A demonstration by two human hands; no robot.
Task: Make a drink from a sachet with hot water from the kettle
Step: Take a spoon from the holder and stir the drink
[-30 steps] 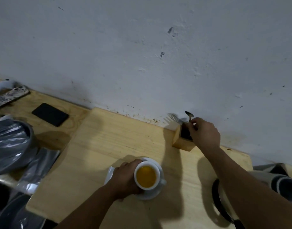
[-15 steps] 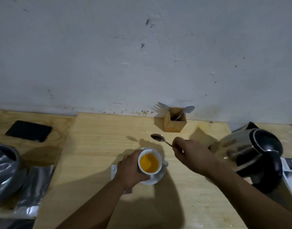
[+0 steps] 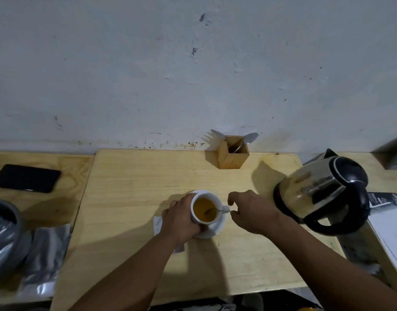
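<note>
A white cup (image 3: 196, 217) full of amber drink stands on a white saucer (image 3: 213, 230) in the middle of the pale wooden board (image 3: 130, 176). My left hand (image 3: 180, 219) wraps the cup's left side. My right hand (image 3: 252, 211) pinches the handle of a small metal spoon (image 3: 217, 210), whose bowl is dipped in the drink. A torn white sachet (image 3: 157, 224) peeks out from under my left hand. The steel kettle (image 3: 321, 189) with black lid and handle stands at the right.
A wooden cutlery box (image 3: 232, 154) with a fork and a spoon stands against the wall. A black phone (image 3: 25, 178) lies far left. Grey bowl (image 3: 4, 234) and silver pouches (image 3: 44, 259) sit at the left edge. Papers (image 3: 388, 223) lie beyond the kettle.
My right hand took a spoon from the cutlery box, carried it down to the cup and dipped it in the drink. The left hand stayed on the cup.
</note>
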